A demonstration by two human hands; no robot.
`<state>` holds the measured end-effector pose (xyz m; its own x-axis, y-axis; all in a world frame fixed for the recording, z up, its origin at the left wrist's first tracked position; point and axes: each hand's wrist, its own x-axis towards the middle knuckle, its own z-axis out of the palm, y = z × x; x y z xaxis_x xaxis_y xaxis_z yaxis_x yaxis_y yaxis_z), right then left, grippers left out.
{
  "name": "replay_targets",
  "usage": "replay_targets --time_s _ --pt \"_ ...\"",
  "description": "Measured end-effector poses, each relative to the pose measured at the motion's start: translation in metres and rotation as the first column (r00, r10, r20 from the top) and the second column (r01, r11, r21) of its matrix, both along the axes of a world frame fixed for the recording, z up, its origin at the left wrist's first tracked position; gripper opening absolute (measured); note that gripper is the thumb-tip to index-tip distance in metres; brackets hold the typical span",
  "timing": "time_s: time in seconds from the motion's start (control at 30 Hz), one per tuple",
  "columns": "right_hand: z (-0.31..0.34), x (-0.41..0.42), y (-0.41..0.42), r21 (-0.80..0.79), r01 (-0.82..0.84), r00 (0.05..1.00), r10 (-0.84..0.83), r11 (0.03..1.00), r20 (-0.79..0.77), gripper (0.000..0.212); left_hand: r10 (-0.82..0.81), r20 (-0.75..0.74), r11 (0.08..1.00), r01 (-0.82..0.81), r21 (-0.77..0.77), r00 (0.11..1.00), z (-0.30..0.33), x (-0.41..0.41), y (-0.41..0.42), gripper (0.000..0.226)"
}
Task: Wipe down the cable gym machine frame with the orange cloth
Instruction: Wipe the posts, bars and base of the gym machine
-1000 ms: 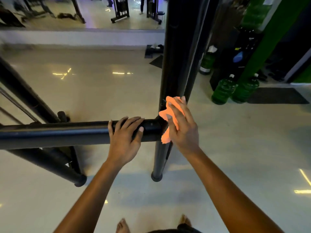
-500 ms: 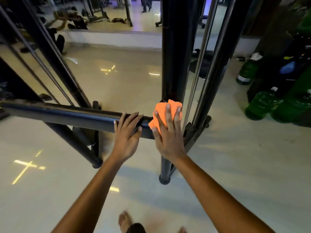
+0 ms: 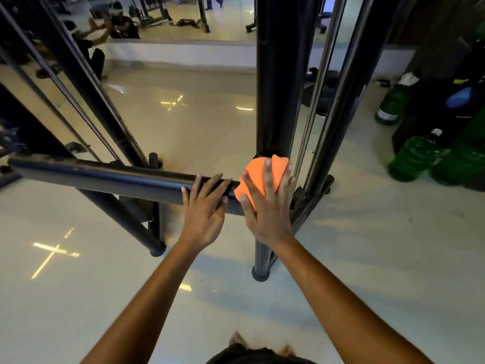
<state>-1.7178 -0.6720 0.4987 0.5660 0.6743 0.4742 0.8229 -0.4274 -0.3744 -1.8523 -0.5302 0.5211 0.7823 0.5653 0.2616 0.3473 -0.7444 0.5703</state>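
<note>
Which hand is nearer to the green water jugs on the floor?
Right. The right hand presses the orange cloth at the upright post, on the side toward the green water jugs; the left hand rests on the horizontal bar, farther away.

Single view only — head-worn wide-angle camera, looking forward and steeply down over both forearms toward the floor (image 3: 367,258). Close range: the left hand (image 3: 203,216) and right hand (image 3: 265,206) sit near frame centre at arm's length, with the horizontal bar (image 3: 105,177) and upright post (image 3: 278,74) of the frame just beyond; straight members bow outward toward the edges, showing wide-angle distortion. Far field along the top edge — a wall mirror (image 3: 170,19) facing the camera; green bottles (image 3: 414,156) at the right margin.
</note>
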Motion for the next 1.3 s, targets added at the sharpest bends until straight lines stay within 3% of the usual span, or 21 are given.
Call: replay_targets --time_s 0.13,0.3,0.5,0.73,1.07,1.3 --pt "0.019 0.003 0.017 0.027 0.045 0.994 -0.042 0.999 -0.099 0.057 -0.01 -0.011 1.0 0.01 0.013 1.0 0.003 0.005 0.004 0.047" --pt "0.001 -0.008 -0.003 0.058 -0.018 0.99 0.026 0.998 -0.137 0.056 -0.005 0.015 0.998 0.004 0.067 1.0 -0.003 0.006 0.001 0.049" --pt "0.006 -0.003 -0.028 0.212 -0.074 0.996 0.082 0.975 -0.026 0.036 -0.035 0.011 0.998 0.034 0.043 0.999 0.002 0.006 -0.013 0.05" --pt "0.043 0.034 -0.066 0.318 -0.116 0.992 0.127 0.941 -0.014 0.042 -0.077 0.062 0.997 0.078 -0.015 0.995 0.026 0.031 -0.055 0.049" --pt "0.166 0.144 -0.108 0.446 -0.298 0.949 0.314 0.844 0.039 0.047 -0.016 0.269 0.982 -0.035 0.184 0.963 0.132 0.1 -0.122 0.051" --pt "0.337 0.207 -0.115 0.523 -0.475 0.873 0.455 0.707 0.177 0.047 0.014 0.384 0.885 -0.19 0.424 0.923 0.299 0.132 -0.142 0.054"
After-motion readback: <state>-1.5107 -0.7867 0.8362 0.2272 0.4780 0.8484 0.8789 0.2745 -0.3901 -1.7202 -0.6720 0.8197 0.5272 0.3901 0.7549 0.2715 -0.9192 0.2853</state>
